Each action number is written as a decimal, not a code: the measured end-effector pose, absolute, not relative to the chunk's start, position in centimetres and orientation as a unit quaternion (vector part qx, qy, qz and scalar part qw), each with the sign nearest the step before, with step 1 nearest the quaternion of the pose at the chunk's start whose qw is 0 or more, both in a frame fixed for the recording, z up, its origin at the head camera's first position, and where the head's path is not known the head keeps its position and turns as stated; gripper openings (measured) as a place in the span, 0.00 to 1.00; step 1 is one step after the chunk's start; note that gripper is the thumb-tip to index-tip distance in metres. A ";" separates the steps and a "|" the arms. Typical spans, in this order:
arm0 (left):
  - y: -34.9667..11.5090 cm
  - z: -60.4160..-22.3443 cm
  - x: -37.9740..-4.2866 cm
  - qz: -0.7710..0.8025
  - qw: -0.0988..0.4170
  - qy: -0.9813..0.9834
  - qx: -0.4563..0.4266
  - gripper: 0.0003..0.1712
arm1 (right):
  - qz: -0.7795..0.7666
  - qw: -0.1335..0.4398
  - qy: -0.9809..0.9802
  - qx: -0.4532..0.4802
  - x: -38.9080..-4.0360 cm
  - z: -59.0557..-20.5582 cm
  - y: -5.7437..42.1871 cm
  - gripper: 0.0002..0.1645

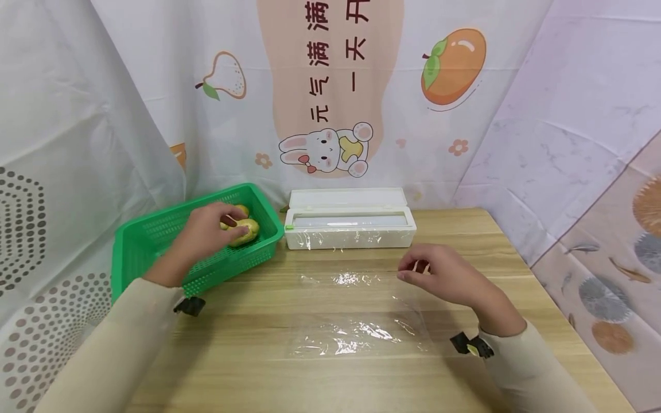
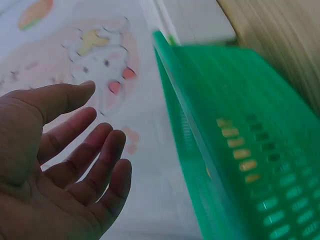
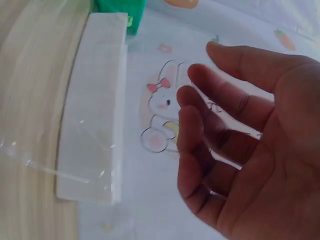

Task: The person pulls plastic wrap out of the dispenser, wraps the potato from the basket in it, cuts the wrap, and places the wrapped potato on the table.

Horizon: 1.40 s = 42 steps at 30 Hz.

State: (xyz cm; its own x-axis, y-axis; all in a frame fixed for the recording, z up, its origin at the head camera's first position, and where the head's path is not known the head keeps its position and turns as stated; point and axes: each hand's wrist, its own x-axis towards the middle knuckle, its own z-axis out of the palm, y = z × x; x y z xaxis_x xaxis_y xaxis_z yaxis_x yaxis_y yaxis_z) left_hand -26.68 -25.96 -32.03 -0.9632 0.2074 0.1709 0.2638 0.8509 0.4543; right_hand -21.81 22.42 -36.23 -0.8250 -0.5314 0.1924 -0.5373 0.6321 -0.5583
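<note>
My left hand [image 1: 212,226] is over the green plastic basket [image 1: 120,252], its fingers relaxed and slightly bent. Just past the fingertips lies a yellow fruit [image 1: 250,230] of a kind I cannot tell. In the left wrist view the palm and fingers hold nothing, and the basket's side [image 2: 225,85] stands beside them. My right hand [image 1: 439,272] hovers over the table by the far right corner of a clear sheet of cling film [image 1: 356,332]. Its loosely curved fingers are bare in the right wrist view, with thumb and fingertips apart.
A white cling film box [image 1: 351,238] with its lid raised stands at the back, right of the basket. More yellow fruit [image 1: 241,210] sits in the basket's right end. A printed curtain [image 1: 335,86] hangs behind the wooden table [image 1: 248,373].
</note>
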 end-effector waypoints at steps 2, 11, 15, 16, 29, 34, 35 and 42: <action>-26.7 -32.0 -27.9 -0.242 0.027 -0.964 -0.107 0.22 | 0.312 -0.017 -0.907 0.281 -22.4 -36.9 22.8 0.03; -29.2 -32.6 -32.0 -0.240 -0.056 -0.966 -0.077 0.27 | 0.282 -0.115 -0.917 0.259 -24.1 -40.8 23.9 0.08; -29.8 -33.1 -33.0 -0.252 -0.066 -0.963 -0.068 0.27 | 0.293 -0.154 -0.915 0.229 -24.1 -41.9 23.8 0.16; -29.9 -33.3 -33.3 -0.257 -0.071 -0.962 -0.063 0.27 | 0.295 -0.160 -0.915 0.224 -24.1 -42.1 23.8 0.18; -30.5 -32.8 -35.3 -0.249 -0.092 -0.961 -0.084 0.29 | 0.317 -0.195 -0.906 0.199 -24.2 -43.5 23.6 0.29; -30.7 -33.1 -36.1 -0.220 -0.094 -0.966 -0.097 0.29 | 0.314 -0.192 -0.908 0.202 -24.1 -43.3 23.5 0.31; -30.7 -33.2 -36.2 -0.217 -0.095 -0.967 -0.097 0.30 | 0.314 -0.192 -0.908 0.200 -24.0 -43.3 23.4 0.31; -31.4 -33.7 -37.0 -0.201 -0.104 -0.968 -0.109 0.34 | 0.310 -0.188 -0.912 0.190 -23.8 -43.5 23.4 0.31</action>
State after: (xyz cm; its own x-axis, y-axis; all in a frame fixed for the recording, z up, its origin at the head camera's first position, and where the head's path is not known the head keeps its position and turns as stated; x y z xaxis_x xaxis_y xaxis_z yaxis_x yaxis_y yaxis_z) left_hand -37.04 -31.36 -33.71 -0.9546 0.2522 -0.1583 0.1682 0.8954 0.4123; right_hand -23.78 23.42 -43.52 -0.8574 -0.4626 -0.2255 -0.2292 0.7356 -0.6375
